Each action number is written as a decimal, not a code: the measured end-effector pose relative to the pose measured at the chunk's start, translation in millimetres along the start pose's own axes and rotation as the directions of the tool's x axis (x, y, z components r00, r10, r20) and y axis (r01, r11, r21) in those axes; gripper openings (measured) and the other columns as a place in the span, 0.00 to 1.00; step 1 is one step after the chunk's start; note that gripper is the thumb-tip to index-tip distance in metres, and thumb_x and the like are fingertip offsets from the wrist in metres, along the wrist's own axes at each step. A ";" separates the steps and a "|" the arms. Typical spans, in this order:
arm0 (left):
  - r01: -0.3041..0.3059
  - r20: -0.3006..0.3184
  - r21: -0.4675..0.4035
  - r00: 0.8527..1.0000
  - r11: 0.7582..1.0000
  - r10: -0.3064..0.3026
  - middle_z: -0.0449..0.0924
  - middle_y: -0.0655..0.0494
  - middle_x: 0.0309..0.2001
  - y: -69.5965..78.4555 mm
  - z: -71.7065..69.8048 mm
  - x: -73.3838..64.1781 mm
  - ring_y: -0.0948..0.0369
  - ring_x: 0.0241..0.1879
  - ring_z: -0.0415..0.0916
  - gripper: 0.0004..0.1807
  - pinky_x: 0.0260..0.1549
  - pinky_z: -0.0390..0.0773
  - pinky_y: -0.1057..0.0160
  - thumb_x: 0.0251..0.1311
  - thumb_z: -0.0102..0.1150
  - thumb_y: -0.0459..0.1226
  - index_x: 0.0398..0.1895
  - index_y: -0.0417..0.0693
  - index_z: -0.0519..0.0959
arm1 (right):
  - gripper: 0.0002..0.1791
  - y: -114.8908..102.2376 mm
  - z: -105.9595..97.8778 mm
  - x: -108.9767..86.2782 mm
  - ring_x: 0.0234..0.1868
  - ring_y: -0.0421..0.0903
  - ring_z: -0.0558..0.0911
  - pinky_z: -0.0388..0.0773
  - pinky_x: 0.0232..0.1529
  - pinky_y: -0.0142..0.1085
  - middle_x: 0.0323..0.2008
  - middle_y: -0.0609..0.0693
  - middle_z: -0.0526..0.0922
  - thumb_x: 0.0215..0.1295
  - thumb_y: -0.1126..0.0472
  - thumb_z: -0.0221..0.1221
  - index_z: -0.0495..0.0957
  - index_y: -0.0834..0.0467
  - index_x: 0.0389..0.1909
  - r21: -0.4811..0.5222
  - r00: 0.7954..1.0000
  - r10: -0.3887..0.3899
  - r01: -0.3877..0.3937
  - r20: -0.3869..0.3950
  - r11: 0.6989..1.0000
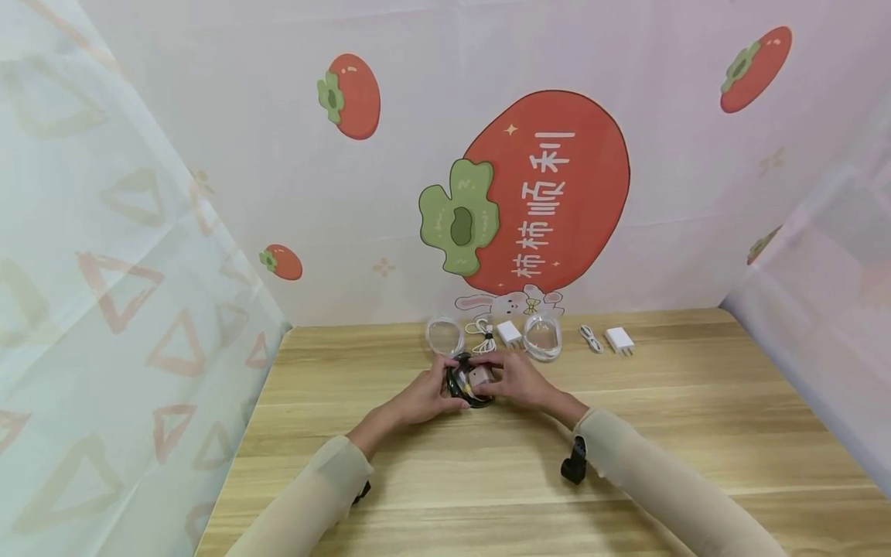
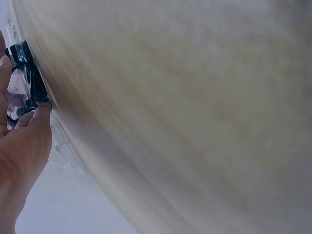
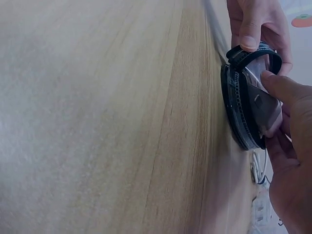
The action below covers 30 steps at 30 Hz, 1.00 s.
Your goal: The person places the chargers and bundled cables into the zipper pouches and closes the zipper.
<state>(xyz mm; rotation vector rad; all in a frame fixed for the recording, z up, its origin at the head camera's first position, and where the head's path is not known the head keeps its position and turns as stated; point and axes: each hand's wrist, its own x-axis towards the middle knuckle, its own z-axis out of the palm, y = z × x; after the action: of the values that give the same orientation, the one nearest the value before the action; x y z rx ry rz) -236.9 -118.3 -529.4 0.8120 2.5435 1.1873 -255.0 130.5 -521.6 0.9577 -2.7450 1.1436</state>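
Near the back of the table a small clear pouch with black zipper trim (image 3: 236,107) is spread between my two hands. My left hand (image 1: 426,396) grips its edge, with the thumb over the black rim in the right wrist view. A pinkish charger block with a port in one end (image 3: 267,112) sits at the pouch's mouth, and my right hand (image 1: 520,381) holds it between thumb and fingers. The left wrist view catches only part of the left hand (image 2: 24,151) and the dark trim. How deep the block lies in the pouch is hard to tell.
Along the back edge of the wooden table (image 1: 452,480) lie a clear round pouch (image 1: 429,338), a tied white cable (image 1: 485,337), a white charger (image 1: 509,333), another clear round pouch (image 1: 546,357), a small white cable (image 1: 591,339) and a second white charger (image 1: 618,339). Printed cloth walls stand around.
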 end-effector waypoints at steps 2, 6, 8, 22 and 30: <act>0.003 -0.002 0.000 1.000 1.000 -0.003 0.80 0.32 0.59 -0.2 0.6 0.4 0.52 0.58 0.79 0.41 0.61 0.77 0.51 0.65 0.75 0.41 0.70 0.41 0.59 | 0.30 0.1 -0.9 -1.0 0.55 0.47 0.85 0.84 0.56 0.43 0.55 0.51 0.89 0.57 0.55 0.80 0.86 0.57 0.61 0.007 1.000 -0.003 0.003 0.002 1.000; 0.001 -0.001 0.006 1.000 1.000 -0.001 0.82 0.35 0.57 -0.5 1.2 0.2 0.55 0.53 0.78 0.41 0.57 0.77 0.53 0.64 0.76 0.41 0.71 0.41 0.59 | 0.30 2.5 -4.0 -3.7 0.57 0.48 0.85 0.84 0.59 0.44 0.57 0.51 0.88 0.58 0.55 0.79 0.85 0.56 0.62 0.034 1.000 0.000 0.000 0.018 0.999; -0.002 -0.001 0.009 1.000 1.000 0.002 0.82 0.35 0.56 -0.6 1.4 0.0 0.55 0.53 0.78 0.41 0.56 0.77 0.54 0.64 0.76 0.41 0.70 0.41 0.59 | 0.30 3.8 -6.8 -5.3 0.60 0.49 0.85 0.83 0.62 0.46 0.59 0.51 0.87 0.60 0.55 0.78 0.84 0.56 0.63 0.057 1.000 0.004 -0.006 0.031 0.998; 0.025 0.000 -0.011 1.000 1.000 -0.025 0.79 0.31 0.61 3.9 -1.2 0.0 0.49 0.61 0.78 0.41 0.64 0.76 0.49 0.64 0.76 0.41 0.70 0.41 0.58 | 0.17 10.4 -17.5 -11.0 0.54 0.51 0.88 0.86 0.57 0.46 0.53 0.53 0.90 0.66 0.62 0.73 0.88 0.60 0.55 0.141 0.999 -0.032 0.028 0.022 0.990; 0.012 -0.007 0.006 1.000 1.000 -0.012 0.81 0.31 0.58 4.5 -1.3 0.7 0.51 0.57 0.79 0.41 0.61 0.77 0.50 0.63 0.76 0.41 0.70 0.41 0.59 | 0.14 13.3 -17.2 -9.1 0.44 0.43 0.90 0.88 0.47 0.36 0.44 0.48 0.92 0.62 0.62 0.76 0.90 0.58 0.48 0.149 1.000 -0.016 0.017 -0.005 0.989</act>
<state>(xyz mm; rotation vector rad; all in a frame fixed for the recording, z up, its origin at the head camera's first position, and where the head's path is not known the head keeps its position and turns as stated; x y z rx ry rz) -236.2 -116.4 -525.1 0.7937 2.5555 1.1812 -258.4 153.7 -519.7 0.9891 -2.6746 1.3629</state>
